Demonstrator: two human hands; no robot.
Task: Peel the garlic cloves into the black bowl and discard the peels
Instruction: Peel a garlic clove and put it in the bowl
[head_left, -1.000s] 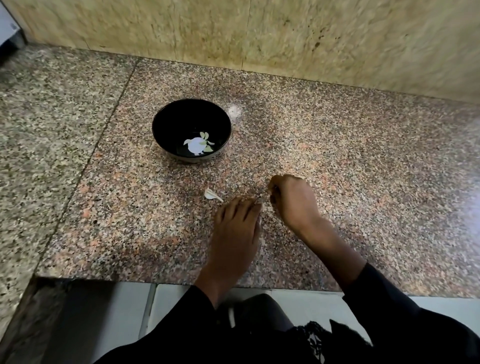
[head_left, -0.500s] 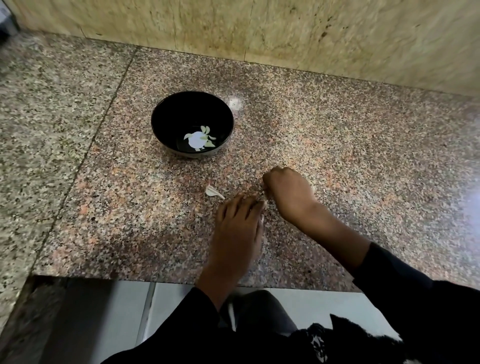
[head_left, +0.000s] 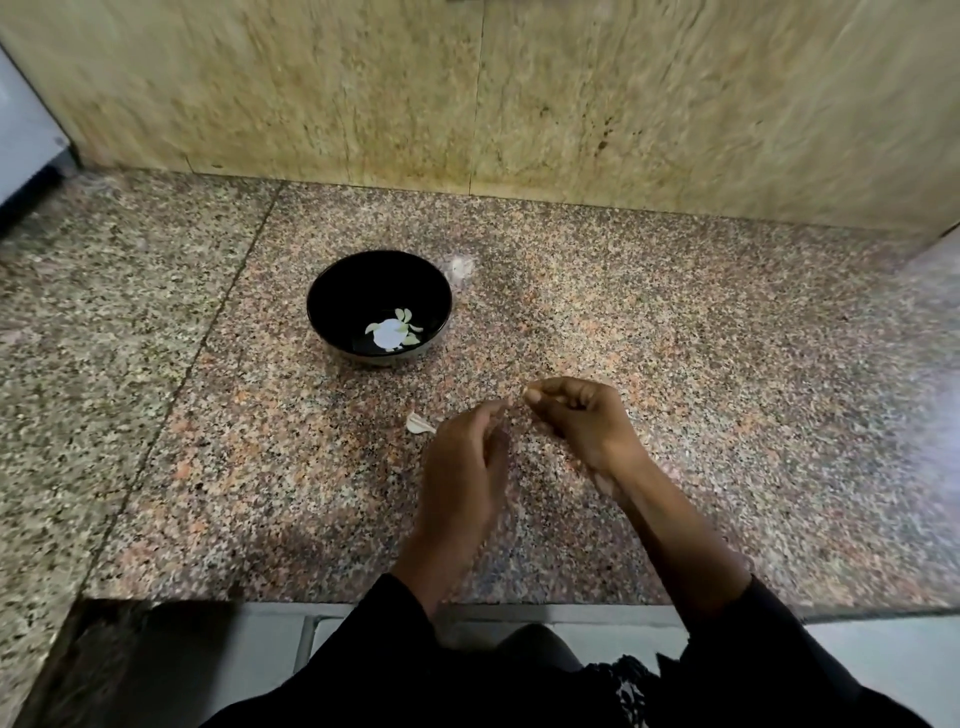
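Your right hand (head_left: 582, 421) pinches a small garlic clove (head_left: 531, 395) near the table's (head_left: 727, 415) front edge; your left hand (head_left: 462, 467), fingers loosely curled, meets it. The black bowl (head_left: 332, 306) sits farther back; a peel (head_left: 418, 423) lies beside your left hand.

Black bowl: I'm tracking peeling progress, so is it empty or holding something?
Not empty. The upright black bowl holds a few pale garlic cloves beside a bright reflection on its bottom.

A speckled granite counter (head_left: 675, 364) is seen, on which a black bowl (head_left: 332, 291) stands; a garlic peel (head_left: 418, 423) lies at its 5 o'clock.
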